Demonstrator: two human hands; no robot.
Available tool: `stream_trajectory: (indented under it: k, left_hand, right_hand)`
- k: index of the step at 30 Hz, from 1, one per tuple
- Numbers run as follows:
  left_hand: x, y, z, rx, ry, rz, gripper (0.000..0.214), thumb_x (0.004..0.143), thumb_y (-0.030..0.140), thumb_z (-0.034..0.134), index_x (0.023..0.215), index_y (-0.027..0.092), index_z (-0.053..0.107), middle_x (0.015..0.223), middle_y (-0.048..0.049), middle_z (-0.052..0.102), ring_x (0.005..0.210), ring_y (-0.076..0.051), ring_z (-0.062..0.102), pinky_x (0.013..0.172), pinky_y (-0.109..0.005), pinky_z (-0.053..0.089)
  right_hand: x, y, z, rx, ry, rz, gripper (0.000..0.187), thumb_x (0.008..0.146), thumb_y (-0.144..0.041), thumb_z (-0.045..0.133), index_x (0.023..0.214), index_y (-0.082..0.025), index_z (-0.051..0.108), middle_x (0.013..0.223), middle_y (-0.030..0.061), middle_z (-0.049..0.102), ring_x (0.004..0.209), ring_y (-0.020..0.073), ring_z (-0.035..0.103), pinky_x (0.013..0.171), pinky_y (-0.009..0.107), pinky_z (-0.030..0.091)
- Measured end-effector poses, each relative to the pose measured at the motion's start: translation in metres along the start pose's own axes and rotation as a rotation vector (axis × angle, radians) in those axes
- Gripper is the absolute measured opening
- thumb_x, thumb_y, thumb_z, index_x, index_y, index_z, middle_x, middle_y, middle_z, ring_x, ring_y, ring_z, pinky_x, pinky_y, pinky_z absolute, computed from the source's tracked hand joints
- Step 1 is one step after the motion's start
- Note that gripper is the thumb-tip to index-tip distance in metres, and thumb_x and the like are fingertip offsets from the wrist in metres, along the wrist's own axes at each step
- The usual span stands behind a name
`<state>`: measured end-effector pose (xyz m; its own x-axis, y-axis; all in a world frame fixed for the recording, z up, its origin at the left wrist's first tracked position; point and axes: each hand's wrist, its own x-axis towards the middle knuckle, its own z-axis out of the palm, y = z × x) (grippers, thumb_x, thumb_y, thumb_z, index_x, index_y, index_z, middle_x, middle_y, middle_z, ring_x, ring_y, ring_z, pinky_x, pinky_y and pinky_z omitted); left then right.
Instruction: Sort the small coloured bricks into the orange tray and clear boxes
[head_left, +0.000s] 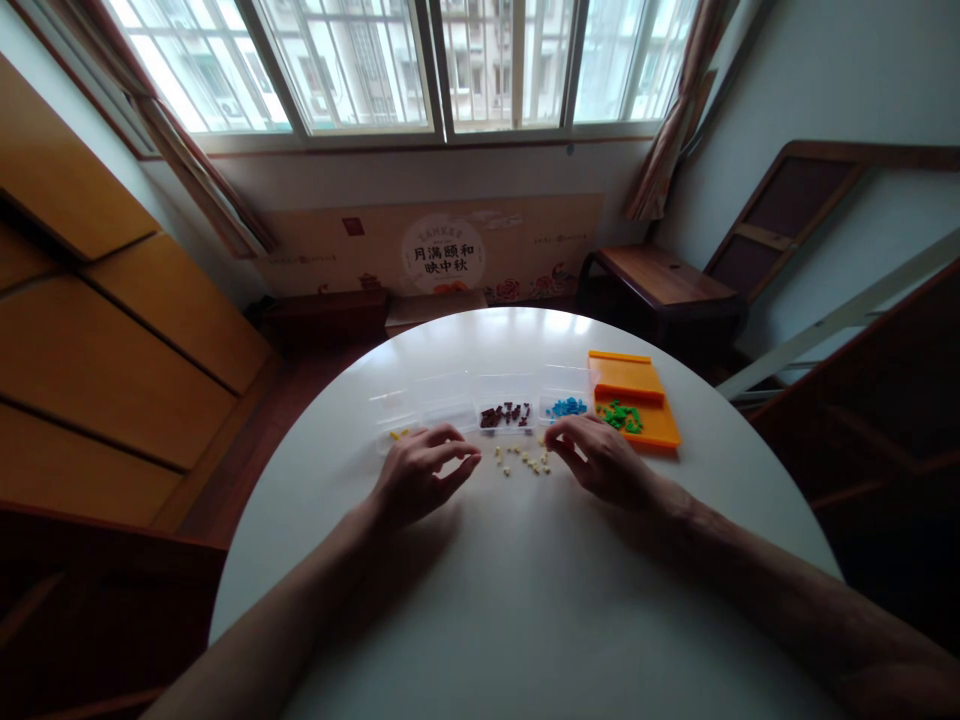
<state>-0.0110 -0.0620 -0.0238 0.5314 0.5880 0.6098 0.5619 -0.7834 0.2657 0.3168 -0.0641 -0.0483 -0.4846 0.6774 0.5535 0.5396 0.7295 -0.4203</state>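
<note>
Both my hands rest on a round white table [525, 600]. My left hand [420, 475] lies with fingers curled and tips drawn together, just left of several small pale yellow pieces [525, 460] scattered on the tabletop. My right hand [600, 458] sits at the right of those pieces, fingers bent down toward them, the tips close to the nearest piece. Whether either hand pinches a piece is too small to make out. Behind the hands stands a row of clear plastic compartments [450, 400] holding dark brown pieces [506, 413], blue pieces [567, 407] and a few yellow pieces [399, 434].
An orange tray [637, 385] with green pieces [621, 416] lies at the right end of the row. Beyond the table are a wooden bench [664, 280], a window wall, wooden cabinets [112, 350] at left and a stair rail at right.
</note>
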Motion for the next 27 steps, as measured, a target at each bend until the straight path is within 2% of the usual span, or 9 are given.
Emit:
stream_trajectory:
  k: [4, 7, 10, 13, 17, 22, 27]
  left_hand:
    - [0.001, 0.014, 0.010, -0.198, -0.090, -0.124, 0.014, 0.104, 0.033, 0.074, 0.109, 0.022, 0.082, 0.097, -0.0038, 0.075, 0.061, -0.009, 0.059, 0.064, -0.025, 0.053]
    - [0.000, 0.020, 0.020, -0.335, -0.151, -0.161, 0.016, 0.105, 0.033, 0.073, 0.109, 0.021, 0.082, 0.096, -0.0042, 0.073, 0.060, -0.008, 0.058, 0.060, -0.023, 0.051]
    - [-0.001, 0.022, 0.027, -0.386, -0.151, -0.178, 0.016, 0.104, 0.034, 0.074, 0.108, 0.021, 0.082, 0.095, -0.0050, 0.073, 0.062, -0.009, 0.059, 0.060, -0.022, 0.052]
    - [0.000, 0.023, 0.031, -0.366, -0.101, -0.167, 0.016, 0.103, 0.035, 0.076, 0.104, 0.021, 0.082, 0.094, -0.0055, 0.074, 0.064, -0.010, 0.061, 0.060, -0.023, 0.054]
    - [0.003, 0.026, 0.031, -0.264, -0.043, -0.073, 0.012, 0.102, 0.034, 0.079, 0.100, 0.023, 0.083, 0.094, -0.0045, 0.077, 0.068, -0.012, 0.066, 0.064, -0.025, 0.057]
    - [0.003, 0.027, 0.031, -0.167, -0.033, 0.033, 0.010, 0.104, 0.030, 0.076, 0.100, 0.026, 0.084, 0.095, -0.0030, 0.080, 0.071, -0.013, 0.069, 0.071, -0.027, 0.059]
    - [0.002, 0.026, 0.032, -0.156, -0.066, 0.048, 0.013, 0.105, 0.029, 0.074, 0.097, 0.025, 0.084, 0.094, -0.0035, 0.080, 0.072, -0.013, 0.071, 0.071, -0.027, 0.059]
  right_hand:
    - [0.002, -0.011, 0.009, 0.145, -0.029, -0.071, 0.013, 0.116, -0.024, 0.054, 0.108, -0.023, 0.065, 0.100, 0.0059, 0.076, 0.089, 0.0203, 0.070, 0.085, 0.034, 0.055]
    - [0.005, -0.019, 0.014, 0.180, -0.053, -0.116, 0.010, 0.114, -0.024, 0.057, 0.110, -0.023, 0.066, 0.103, 0.0068, 0.077, 0.092, 0.0205, 0.072, 0.086, 0.034, 0.057]
    - [0.007, -0.022, 0.018, 0.194, -0.052, -0.120, 0.006, 0.112, -0.024, 0.062, 0.109, -0.023, 0.067, 0.097, 0.0050, 0.077, 0.087, 0.0195, 0.071, 0.084, 0.033, 0.057]
    - [0.006, -0.022, 0.019, 0.197, -0.049, -0.105, 0.005, 0.111, -0.026, 0.064, 0.109, -0.022, 0.068, 0.095, 0.0047, 0.077, 0.084, 0.0189, 0.071, 0.081, 0.032, 0.057]
    - [0.006, -0.023, 0.018, 0.200, -0.046, -0.084, 0.007, 0.111, -0.028, 0.065, 0.109, -0.023, 0.068, 0.095, 0.0047, 0.077, 0.084, 0.0187, 0.072, 0.080, 0.032, 0.058]
    - [0.005, -0.022, 0.020, 0.221, -0.059, -0.095, 0.007, 0.109, -0.030, 0.069, 0.109, -0.023, 0.067, 0.094, 0.0040, 0.078, 0.083, 0.0187, 0.073, 0.081, 0.032, 0.058]
    - [0.002, -0.019, 0.025, 0.240, -0.061, -0.097, 0.006, 0.110, -0.029, 0.068, 0.109, -0.024, 0.066, 0.094, 0.0038, 0.080, 0.087, 0.0202, 0.074, 0.083, 0.033, 0.058]
